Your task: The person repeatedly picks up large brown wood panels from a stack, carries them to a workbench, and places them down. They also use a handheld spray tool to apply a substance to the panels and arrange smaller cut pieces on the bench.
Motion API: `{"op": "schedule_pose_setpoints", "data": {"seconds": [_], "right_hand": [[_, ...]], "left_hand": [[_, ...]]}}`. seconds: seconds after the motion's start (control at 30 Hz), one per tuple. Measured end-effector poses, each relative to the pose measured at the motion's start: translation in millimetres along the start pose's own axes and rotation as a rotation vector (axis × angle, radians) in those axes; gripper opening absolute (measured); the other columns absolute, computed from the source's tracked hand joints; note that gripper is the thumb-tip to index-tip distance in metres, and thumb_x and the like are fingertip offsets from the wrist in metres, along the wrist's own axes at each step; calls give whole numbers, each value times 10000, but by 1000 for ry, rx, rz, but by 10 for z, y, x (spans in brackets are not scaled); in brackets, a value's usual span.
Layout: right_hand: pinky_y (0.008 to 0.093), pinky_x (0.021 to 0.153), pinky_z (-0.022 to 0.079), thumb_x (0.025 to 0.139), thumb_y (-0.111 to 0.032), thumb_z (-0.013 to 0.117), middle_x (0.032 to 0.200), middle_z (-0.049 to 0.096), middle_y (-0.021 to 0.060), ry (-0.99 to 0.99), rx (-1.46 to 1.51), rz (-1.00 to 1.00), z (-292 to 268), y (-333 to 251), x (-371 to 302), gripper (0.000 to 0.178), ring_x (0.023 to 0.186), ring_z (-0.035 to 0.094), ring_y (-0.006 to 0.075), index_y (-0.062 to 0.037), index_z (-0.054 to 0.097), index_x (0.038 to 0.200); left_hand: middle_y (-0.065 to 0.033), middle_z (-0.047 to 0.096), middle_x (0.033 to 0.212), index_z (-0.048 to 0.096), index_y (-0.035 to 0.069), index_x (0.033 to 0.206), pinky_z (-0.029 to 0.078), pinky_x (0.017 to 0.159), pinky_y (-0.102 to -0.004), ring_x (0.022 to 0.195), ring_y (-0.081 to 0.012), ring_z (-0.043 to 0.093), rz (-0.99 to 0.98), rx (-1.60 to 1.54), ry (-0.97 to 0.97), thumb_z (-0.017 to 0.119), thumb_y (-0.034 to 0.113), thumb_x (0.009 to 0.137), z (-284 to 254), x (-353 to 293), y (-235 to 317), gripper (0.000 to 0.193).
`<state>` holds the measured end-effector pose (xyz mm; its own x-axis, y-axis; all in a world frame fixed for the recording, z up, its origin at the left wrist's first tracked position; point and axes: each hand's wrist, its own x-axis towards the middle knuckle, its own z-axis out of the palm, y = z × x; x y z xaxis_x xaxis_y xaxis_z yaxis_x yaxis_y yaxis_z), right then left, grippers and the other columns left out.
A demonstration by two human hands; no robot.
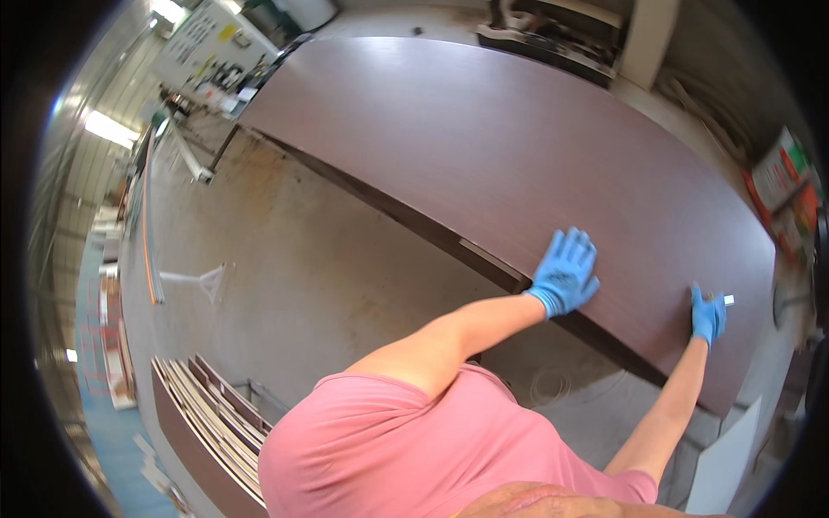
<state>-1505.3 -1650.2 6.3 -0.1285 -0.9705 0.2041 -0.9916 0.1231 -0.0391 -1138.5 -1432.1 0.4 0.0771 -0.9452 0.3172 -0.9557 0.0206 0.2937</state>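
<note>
A large dark brown panel (484, 147) lies flat in front of me, stretching from the upper left to the right. My left hand (563, 274), in a blue glove, rests on its near edge with the palm down and the fingers stretched out. Farther right, my right hand (709, 318), gloved in blue too, is over the panel's right end with its fingers bent and the thumb up. A small white piece (729, 300) shows beside those fingers. It looks held, but its kind is too small to make out.
Several boards (207, 423) stand stacked at lower left. A white metal stand (207, 281) is on the floor. A cluttered board (203, 52) stands at the far left, and a printed bag (777, 173) lies beyond the panel's right end. A pale sheet (725, 466) leans at lower right.
</note>
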Motion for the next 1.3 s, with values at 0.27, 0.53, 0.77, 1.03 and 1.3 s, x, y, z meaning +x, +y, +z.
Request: {"op": "schedule_pose_setpoints", "data": {"seconds": [0.27, 0.53, 0.77, 1.03, 1.3], "right_hand": [[566, 998, 501, 887, -733, 603, 1288, 703, 194, -283, -309, 172, -393, -584, 68, 782, 1210, 657, 397, -92, 643, 1332], [539, 1106, 433, 945, -570, 640, 1451, 592, 219, 72, -161, -316, -220, -1954, -88, 696, 1352, 547, 392, -47, 604, 1402], [550, 1185, 349, 924, -469, 699, 1550, 507, 227, 64, 250, -835, -91, -3875, -1152, 669, 1471, 426, 414, -37, 586, 1422], [536, 1180, 356, 950, -436, 686, 1557, 495, 229, 1, 521, -1246, -317, -6078, -2407, 648, 1462, 426, 424, -13, 555, 1424], [579, 1222, 274, 985, -438, 632, 1596, 448, 236, -36, 343, -1261, -398, -7686, -3518, 593, 1504, 366, 425, -31, 554, 1408]], "left_hand": [[-277, 451, 1569, 558, -42, 1439, 198, 1264, -602, 1514, -468, 333, -20, -144, 44, 583, 420, 973, -53, 28, -24, 656], [-248, 355, 1641, 521, -30, 1461, 120, 1294, -584, 1571, -447, 226, 42, -427, -98, 672, 401, 864, -28, 0, -323, 752], [-92, 772, 1086, 750, 24, 1135, 528, 980, -345, 1041, -161, 692, -435, -1144, -345, 605, 272, 1021, -1150, -116, -1428, 309], [-116, 744, 899, 776, 27, 996, 534, 824, -372, 849, -184, 674, -1418, -832, 367, 613, 448, 966, -1673, -2781, -3167, 452], [-266, 693, 1306, 724, -8, 1232, 517, 1001, -513, 1242, -375, 661, -2429, -609, 680, 584, 391, 930, -833, -6701, -3112, 520]]}}
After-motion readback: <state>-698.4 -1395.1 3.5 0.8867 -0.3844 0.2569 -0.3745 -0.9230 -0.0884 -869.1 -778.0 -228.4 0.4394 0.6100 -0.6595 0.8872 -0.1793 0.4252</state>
